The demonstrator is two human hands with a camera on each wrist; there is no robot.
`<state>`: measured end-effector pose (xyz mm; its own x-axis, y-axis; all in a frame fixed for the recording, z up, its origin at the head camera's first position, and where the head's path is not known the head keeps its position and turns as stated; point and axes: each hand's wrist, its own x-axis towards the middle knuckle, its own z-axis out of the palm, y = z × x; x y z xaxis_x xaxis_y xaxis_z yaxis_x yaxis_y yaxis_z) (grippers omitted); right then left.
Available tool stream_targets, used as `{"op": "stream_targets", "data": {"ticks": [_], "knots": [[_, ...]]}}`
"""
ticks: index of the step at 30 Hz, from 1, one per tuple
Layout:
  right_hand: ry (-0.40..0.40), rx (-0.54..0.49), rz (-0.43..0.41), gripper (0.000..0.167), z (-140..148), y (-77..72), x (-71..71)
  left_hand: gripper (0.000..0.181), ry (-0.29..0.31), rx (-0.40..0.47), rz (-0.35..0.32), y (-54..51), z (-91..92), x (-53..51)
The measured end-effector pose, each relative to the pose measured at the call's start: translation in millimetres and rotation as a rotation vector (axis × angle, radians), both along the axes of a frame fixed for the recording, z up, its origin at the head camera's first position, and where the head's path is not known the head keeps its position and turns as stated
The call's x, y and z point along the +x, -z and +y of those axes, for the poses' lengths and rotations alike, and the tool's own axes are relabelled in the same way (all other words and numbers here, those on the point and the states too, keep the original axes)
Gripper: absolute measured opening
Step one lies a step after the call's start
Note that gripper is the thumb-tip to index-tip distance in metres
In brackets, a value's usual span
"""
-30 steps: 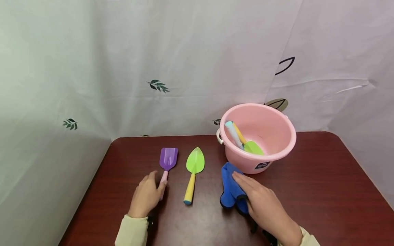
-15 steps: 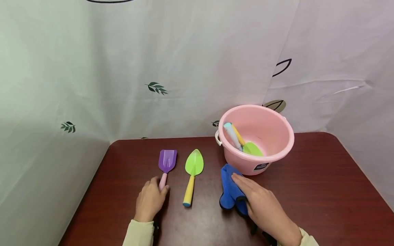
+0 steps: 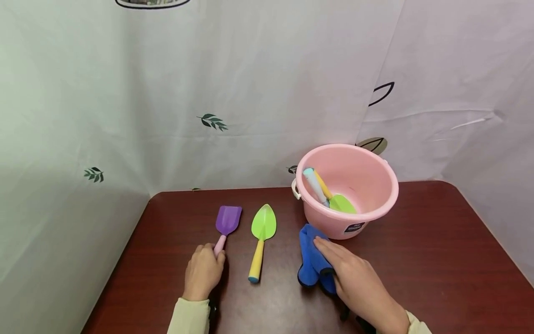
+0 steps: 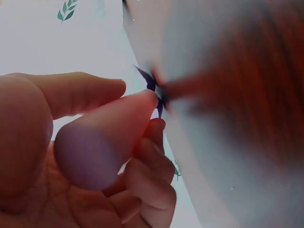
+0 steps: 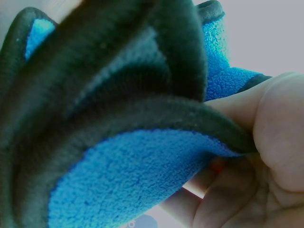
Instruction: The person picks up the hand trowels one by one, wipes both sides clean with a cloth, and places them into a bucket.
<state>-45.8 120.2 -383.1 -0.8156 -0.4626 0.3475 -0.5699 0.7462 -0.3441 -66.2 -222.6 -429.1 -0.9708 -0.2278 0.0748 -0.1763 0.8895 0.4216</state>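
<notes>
One purple shovel (image 3: 228, 220): at the left of the table (image 3: 162, 232), beside the green trowel (image 3: 263, 223), its pink handle (image 3: 219, 244) in hand.
Left hand (image 3: 203, 272): thumb and fingers, parted a second ago, now grasp that handle.
Right hand (image 3: 360, 282): pinching the blue cloth (image 3: 310, 260) beside the pink bucket (image 3: 327, 225), as a second earlier.
Shovel grip: seemingly secured, leaving both hands occupied.

Purple shovel (image 3: 228, 219), handle end lost under the left hand (image 3: 203, 273) from above, blade mostly masked in the left wrist view, surface (image 4: 256, 95) blurred there, blue cloth (image 3: 310, 255) overrunning the right wrist view, label (image 3: 354, 228) on the bucket (image 3: 333, 226) too tiny to read!
</notes>
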Motion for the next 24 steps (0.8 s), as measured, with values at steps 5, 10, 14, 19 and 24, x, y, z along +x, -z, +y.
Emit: {"op": "stream_targets", "data": {"ticks": [5,10,14,19,24], "knots": [[0.001,-0.005,0.006,0.07,0.3,0.1,-0.1,0.027,-0.009,0.0,0.049,-2.3,0.6,-1.6],[0.004,-0.004,-0.008,0.069,0.6,-0.1,0.7,0.031,-0.033,0.023,0.047,-1.8,2.1,-2.0],[0.005,-0.005,-0.008,0.07,0.4,1.0,2.1,0.031,-0.043,0.036,0.045,0.2,2.3,-1.8],[0.0,-0.005,-0.003,0.071,0.4,1.8,2.6,0.029,-0.047,0.041,0.056,1.6,1.7,-1.8],[0.004,-0.011,-0.004,0.071,0.5,-0.3,-0.5,0.027,-0.032,0.031,0.104,-1.3,0.9,-3.5]]}}
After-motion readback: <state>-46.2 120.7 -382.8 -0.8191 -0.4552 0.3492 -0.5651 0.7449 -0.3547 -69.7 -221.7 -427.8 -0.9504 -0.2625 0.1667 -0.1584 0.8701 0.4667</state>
